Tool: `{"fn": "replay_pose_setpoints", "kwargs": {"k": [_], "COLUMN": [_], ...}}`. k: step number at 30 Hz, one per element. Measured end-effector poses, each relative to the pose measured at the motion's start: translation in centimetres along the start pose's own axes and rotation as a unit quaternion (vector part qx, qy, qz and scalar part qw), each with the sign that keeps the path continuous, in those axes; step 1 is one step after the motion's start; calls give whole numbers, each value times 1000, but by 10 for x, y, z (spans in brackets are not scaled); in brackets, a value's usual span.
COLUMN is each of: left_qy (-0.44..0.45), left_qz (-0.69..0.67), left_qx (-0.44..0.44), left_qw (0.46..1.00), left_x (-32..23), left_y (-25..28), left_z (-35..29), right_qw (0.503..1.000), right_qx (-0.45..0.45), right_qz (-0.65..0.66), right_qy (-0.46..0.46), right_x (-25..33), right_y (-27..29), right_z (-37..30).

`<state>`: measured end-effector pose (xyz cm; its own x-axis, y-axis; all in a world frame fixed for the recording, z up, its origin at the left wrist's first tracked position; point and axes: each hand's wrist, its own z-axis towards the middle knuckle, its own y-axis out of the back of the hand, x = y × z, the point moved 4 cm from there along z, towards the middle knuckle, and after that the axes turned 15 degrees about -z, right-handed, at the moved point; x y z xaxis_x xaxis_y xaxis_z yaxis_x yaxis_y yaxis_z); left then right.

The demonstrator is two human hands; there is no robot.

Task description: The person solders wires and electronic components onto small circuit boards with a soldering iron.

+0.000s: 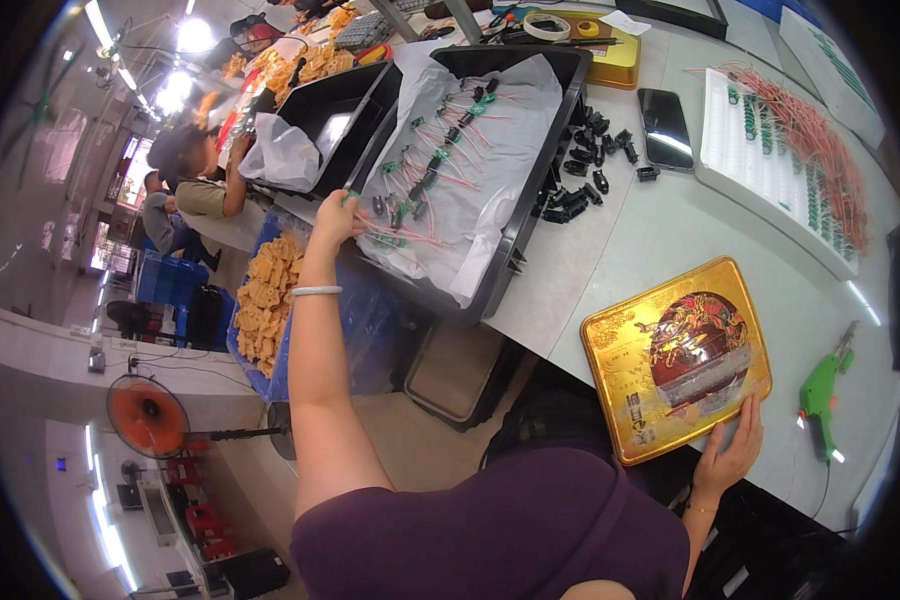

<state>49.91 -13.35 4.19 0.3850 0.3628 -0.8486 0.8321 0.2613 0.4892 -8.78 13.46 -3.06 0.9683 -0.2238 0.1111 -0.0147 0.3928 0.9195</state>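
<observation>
Out at the near left rim of a black tray [490, 290], my left hand [338, 218] is closed in a pinch on a small green part with thin pink wires; its fingers partly hide it. White paper [525, 110] lines the tray, and rows of small black and green wired parts [440, 155] lie on it. My right hand [733, 447] rests with fingers stretched out along the lower right edge of a gold tin [620, 350], which has a dark red round picture and worn tape on its lid. The tin lies at the table's front edge.
Loose black plastic parts [575, 195] and a phone [665, 130] lie right of the tray. A white foam holder [760, 170] carries green parts with pink wires. A green glue gun [820, 400] lies far right. Orange pieces [270, 290] fill a blue-lined bin; a co-worker [205, 185] sits beyond.
</observation>
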Motion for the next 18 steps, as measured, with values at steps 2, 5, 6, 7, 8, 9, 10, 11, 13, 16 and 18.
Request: {"fn": "replay_pose_setpoints", "kwargs": {"k": [2, 5, 6, 7, 8, 9, 10, 11, 13, 16, 18], "left_qy": [28, 67, 78, 78, 89, 99, 99, 106, 113, 103, 95], "left_qz": [-61, -183, -244, -244, -280, -316, -316, -353, -389, -387, -401], "left_qx": [23, 74, 99, 99, 99, 99, 99, 112, 126, 98, 146], "left_qw": [997, 978, 962, 962, 951, 938, 938, 923, 906, 911, 899], "left_x": [0, -2, -3, -2, -2, -1, 2, 6, 9, 1, -6], "left_y": [-2, -4, -4, -3, -3, -2, 1, 4, 4, 4, 2], "left_z": [-5, -8, -9, -9, -10, -10, -7, -3, -1, -4, -4], "right_qw": [1000, 1000, 1000, 1000, 1000, 1000, 1000, 1000, 1000, 1000, 1000], "right_qx": [-4, -4, -4, -4, -3, -3, -4, -5, -7, -8, -8], "right_qz": [2, -8, -8, -6, -5, -5, -3, -1, -1, -1, 2], "right_qy": [2, 2, 3, 2, 2, 2, 3, 3, 4, 4, 4], "right_x": [0, 0, 0, 0, 0, 0, 0, 1, 1, 1, 1], "right_y": [0, 0, 0, 0, 0, 0, 0, 0, 0, 0, 0], "right_z": [0, 0, 0, 0, 0, 0, 0, 0, 1, 1, 1]}}
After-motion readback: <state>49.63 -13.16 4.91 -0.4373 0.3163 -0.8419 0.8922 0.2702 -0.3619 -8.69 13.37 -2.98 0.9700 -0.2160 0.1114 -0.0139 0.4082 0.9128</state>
